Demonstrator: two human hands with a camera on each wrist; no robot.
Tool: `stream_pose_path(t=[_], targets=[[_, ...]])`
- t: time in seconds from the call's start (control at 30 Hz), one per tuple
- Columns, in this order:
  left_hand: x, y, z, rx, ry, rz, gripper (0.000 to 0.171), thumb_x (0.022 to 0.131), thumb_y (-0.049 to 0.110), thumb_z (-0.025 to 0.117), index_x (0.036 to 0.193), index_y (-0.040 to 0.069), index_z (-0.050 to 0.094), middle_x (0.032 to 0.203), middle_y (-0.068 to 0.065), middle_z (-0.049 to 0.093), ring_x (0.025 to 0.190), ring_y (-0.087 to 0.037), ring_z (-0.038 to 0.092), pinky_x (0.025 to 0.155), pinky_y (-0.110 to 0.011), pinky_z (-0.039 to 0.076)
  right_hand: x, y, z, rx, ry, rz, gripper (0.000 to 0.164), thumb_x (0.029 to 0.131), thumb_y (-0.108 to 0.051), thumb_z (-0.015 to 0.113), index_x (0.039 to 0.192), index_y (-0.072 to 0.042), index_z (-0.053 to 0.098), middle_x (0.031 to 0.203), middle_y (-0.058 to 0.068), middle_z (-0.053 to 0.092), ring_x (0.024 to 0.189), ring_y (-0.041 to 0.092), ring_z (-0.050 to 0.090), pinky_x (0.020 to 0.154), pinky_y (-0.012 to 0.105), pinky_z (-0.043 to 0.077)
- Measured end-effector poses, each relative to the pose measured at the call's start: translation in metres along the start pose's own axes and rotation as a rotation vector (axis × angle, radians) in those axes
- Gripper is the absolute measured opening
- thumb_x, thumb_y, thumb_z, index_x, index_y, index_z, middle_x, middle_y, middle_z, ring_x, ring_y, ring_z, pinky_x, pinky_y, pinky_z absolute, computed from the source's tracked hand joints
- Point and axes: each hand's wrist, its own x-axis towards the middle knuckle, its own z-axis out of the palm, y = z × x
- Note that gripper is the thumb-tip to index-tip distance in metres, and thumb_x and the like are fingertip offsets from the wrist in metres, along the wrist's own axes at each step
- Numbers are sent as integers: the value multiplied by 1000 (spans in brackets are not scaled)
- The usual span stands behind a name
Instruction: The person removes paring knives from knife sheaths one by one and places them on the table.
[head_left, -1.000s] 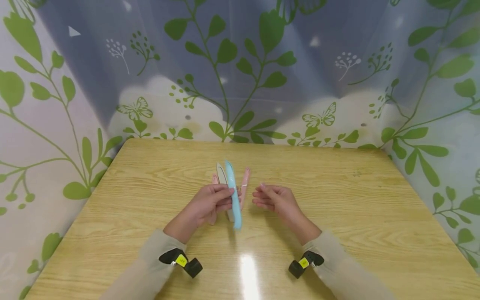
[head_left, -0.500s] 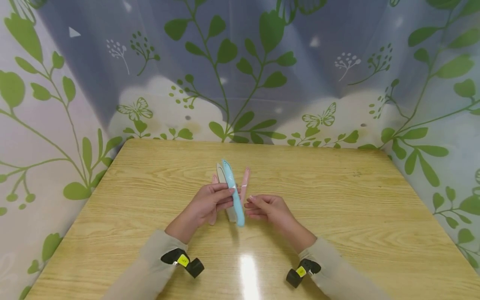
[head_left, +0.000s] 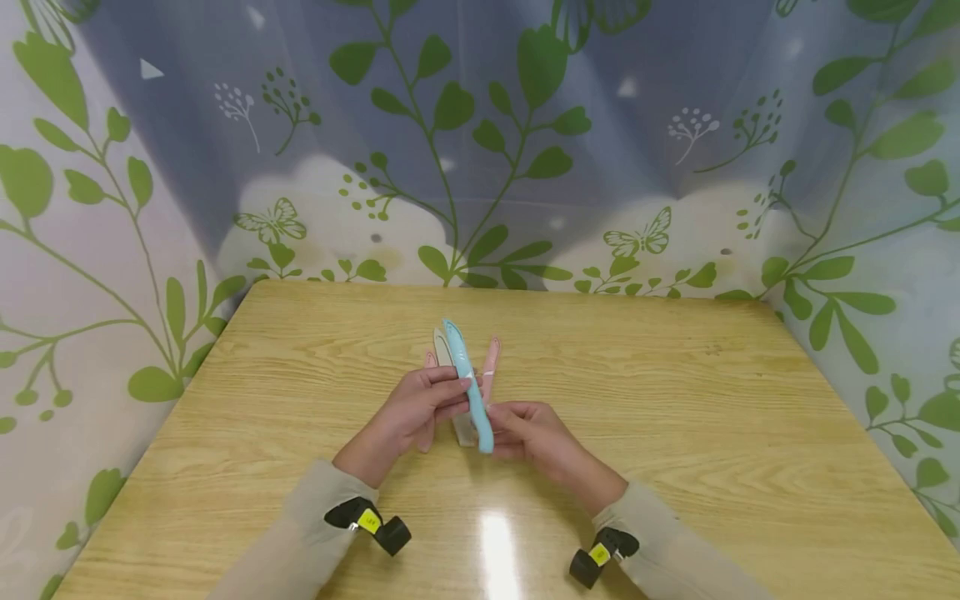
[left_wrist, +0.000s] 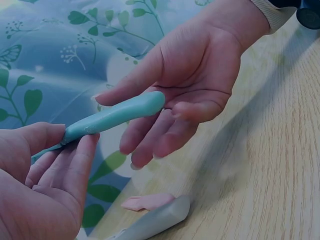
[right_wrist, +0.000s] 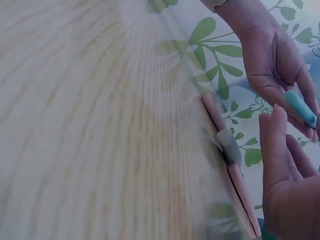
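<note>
In the head view my left hand (head_left: 423, 404) pinches a light-blue sheathed knife (head_left: 464, 367) near its middle, thumb on one side and fingers on the other. It is held tilted above the table, its rounded handle end (left_wrist: 140, 106) toward my right hand. My right hand (head_left: 536, 429) is close beside that end, thumb and fingers spread around it without closing, as the left wrist view shows. Below lie a grey sheathed knife (head_left: 442, 346), a pink one (head_left: 491, 358) to its right and another pink piece (head_left: 429, 360) to its left, partly hidden by my left hand.
The wooden table (head_left: 675, 375) spreads out under both hands. A patterned curtain (head_left: 487, 125) with green leaves hangs behind the table and along both sides. Each sleeve has a black wrist camera (head_left: 390, 533) strapped on.
My right hand has moved left and toward the front, up to the handle end of the light-blue knife. The knife has tilted slightly in my left hand, its lower end swinging right.
</note>
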Motion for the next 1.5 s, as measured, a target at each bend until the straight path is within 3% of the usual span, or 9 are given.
stream_pose_path(t=[0.07,0.3,0.57,0.8,0.97,1.23,1.5], targets=[[0,0,0,6,-5,8,35,94,-2,55,123,-19,47,92,2,72,86,-11,67,73,-19,56,-1,0,1,13,-21,7,34,96,-24,59,111,6,63,92,2,73,84,20,69,67,28,58],[-1,-1,0,17,-18,28,31,94,-3,54,120,-18,47,92,3,71,88,-11,67,77,-20,55,-1,1,1,-41,-87,36,36,94,-20,61,116,8,58,102,5,69,93,22,67,59,24,57],[1,-2,-3,-9,-8,30,30,94,-2,55,119,-16,48,91,3,71,87,-11,67,77,-20,55,2,3,1,-191,-29,5,39,92,-23,63,109,11,58,78,-4,67,57,8,41,46,20,31],[1,-3,-5,-12,31,12,28,94,4,57,118,-10,55,95,0,69,89,-14,66,79,-24,55,1,-1,-3,-164,0,-21,38,95,-24,60,107,11,59,68,-5,56,52,7,34,44,21,24],[2,-4,-7,7,56,6,16,95,8,58,107,0,65,88,4,69,83,-11,64,74,-22,54,0,-2,-6,-128,11,-50,35,96,-21,57,108,11,60,63,-5,48,48,7,27,44,24,18],[0,-5,-11,-7,35,2,19,96,9,55,87,15,70,77,6,68,75,-7,63,70,-21,51,1,-3,-10,-119,61,-74,41,97,-23,56,114,14,57,52,-9,35,44,5,25,42,22,20],[-3,-5,-14,47,24,-6,17,97,12,56,95,8,72,75,5,65,69,-8,60,66,-23,46,3,-2,-13,-87,185,-112,32,94,-19,60,102,12,64,55,-6,38,50,10,31,48,23,28]])
